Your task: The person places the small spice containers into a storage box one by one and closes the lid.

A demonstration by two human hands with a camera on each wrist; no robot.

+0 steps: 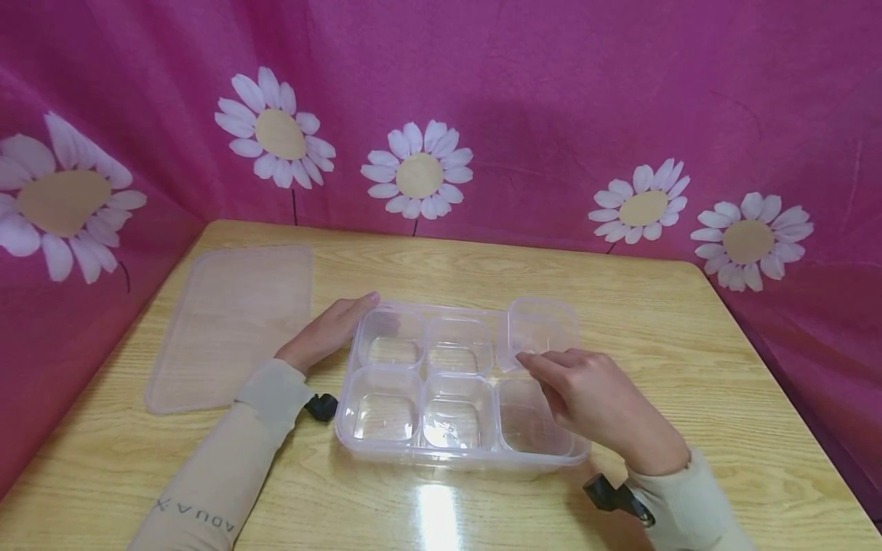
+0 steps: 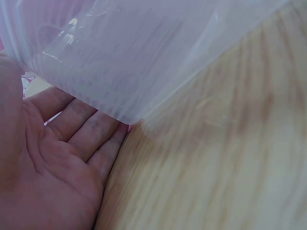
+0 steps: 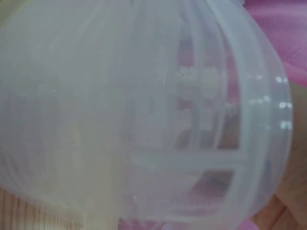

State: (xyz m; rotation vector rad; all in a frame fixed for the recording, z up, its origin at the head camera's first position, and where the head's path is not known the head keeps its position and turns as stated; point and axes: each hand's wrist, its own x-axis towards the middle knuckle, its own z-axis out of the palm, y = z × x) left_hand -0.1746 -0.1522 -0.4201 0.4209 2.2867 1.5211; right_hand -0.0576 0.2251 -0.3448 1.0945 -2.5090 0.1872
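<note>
A clear plastic outer box [image 1: 468, 458] stands on the table, holding several clear square cups, such as a front-left cup [image 1: 382, 413]. My left hand [image 1: 329, 330] lies at the box's left back corner, its extended fingers against the outside wall in the left wrist view. At the back right, my right hand [image 1: 599, 398] pinches the near rim of a small square cup [image 1: 544, 315]. That cup is raised and tilted over the back-right place, overlapping the box's back rim. In the right wrist view, the box wall [image 3: 72, 110] hides most of the right hand.
A flat translucent lid [image 1: 230, 329] lies on the wooden table [image 1: 641, 306] left of the box. Behind and at the sides hangs a pink cloth [image 1: 524, 153] with printed white daisies. Black wrist cameras sit at both cuffs.
</note>
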